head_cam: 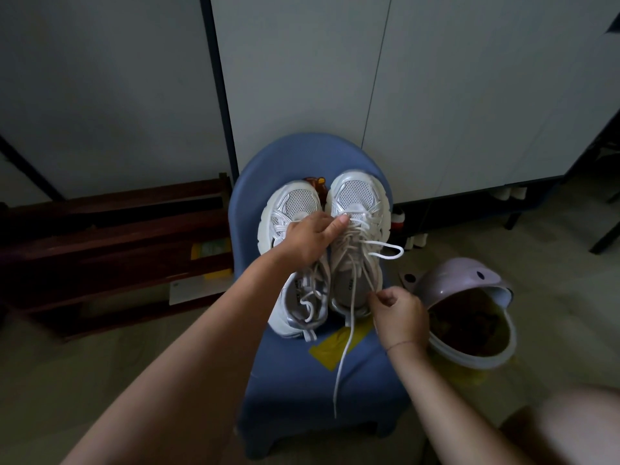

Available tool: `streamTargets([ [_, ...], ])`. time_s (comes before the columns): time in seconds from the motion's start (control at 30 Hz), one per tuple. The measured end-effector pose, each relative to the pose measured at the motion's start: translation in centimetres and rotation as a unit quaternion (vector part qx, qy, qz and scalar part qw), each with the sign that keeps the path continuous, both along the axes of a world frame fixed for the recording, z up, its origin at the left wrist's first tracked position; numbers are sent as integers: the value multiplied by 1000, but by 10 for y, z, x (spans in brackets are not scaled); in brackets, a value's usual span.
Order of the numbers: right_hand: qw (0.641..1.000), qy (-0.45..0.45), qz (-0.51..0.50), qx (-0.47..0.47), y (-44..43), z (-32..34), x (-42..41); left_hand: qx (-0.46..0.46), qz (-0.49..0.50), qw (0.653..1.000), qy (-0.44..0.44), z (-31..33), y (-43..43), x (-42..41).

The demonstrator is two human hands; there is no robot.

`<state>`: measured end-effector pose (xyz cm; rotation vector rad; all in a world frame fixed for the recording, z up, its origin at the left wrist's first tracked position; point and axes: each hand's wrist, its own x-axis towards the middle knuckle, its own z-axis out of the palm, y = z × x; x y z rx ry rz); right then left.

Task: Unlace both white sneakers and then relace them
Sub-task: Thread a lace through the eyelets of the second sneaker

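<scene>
Gripping the right-side sneaker (pixel 357 199) with the left hand (pixel 307 238), thumb on top. Pinching its loose lace (pixel 341 364) with the right hand (pixel 401 315). Resting beside the other sneaker (pixel 295 203) at the blue chair's (pixel 295 380) back edge.

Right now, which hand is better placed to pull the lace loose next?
Right. The right hand pinches the lace of the right-side sneaker; the left hand rests over the left-side sneaker, thumb on the other's laces, steadying.
</scene>
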<state>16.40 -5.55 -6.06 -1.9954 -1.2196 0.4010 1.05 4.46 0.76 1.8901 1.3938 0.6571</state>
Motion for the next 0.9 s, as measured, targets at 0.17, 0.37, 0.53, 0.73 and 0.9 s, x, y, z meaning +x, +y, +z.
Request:
streamTargets([
  [0.17, 992, 52, 102, -45, -18, 4, 9, 10, -4, 1000, 19, 5, -5, 1],
  [0.37, 896, -11, 277, -348, -51, -12, 0, 16, -9, 999, 34, 10, -9, 2],
  [0.53, 930, 113, 213, -277, -45, -10, 3, 7, 1, 1000, 23, 10, -11, 1],
  [0.73, 961, 206, 100, -155, -16, 2, -3, 3, 11, 1000, 20, 14, -14, 3],
  [0.9, 930, 305, 129, -158, -22, -20, -23, -4, 11, 1000, 12, 16, -16, 1],
])
